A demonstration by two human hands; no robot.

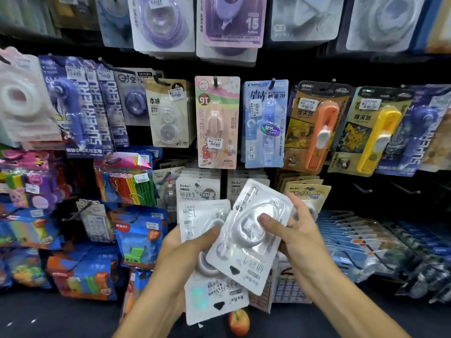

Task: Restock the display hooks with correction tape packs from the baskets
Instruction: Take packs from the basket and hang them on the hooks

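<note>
- The right hand (pixel 296 230) sits in the lower centre-right of the frame and grips a white correction tape pack (pixel 251 236), thumb pressed on the clear blister and fingers curled behind the card.
- That pack is tilted and upside down, with its hang hole pointing toward the bottom of the frame.
- The left hand (pixel 185 250) sits in the lower centre and holds a second white pack (pixel 214 298), also upside down, with its thumb across the front.
- The right hand's pack overlaps the front of the left hand's pack.
- Whether the left hand holds more than 1 pack is hard to tell; another white card edge (pixel 195 220) shows above its thumb.
- Just behind the hands, in the centre, matching white BoBo packs (pixel 197 190) hang on a hook.
- In the middle row, a pink My Melody pack (pixel 216 123) hangs next to a blue pack (pixel 264 123).
- Right of those hang an orange pack (pixel 317 128) and a yellow pack (pixel 371 132).
- 2 bare hooks (pixel 363 189) stick out at centre right, below the yellow pack.
- Purple and clear tape packs (pixel 161 23) fill the top row.
- Blue bags of coloured goods (pixel 140 236) fill the lower left.
- An apple (pixel 238 322) lies at the bottom centre, below the held packs.
</note>
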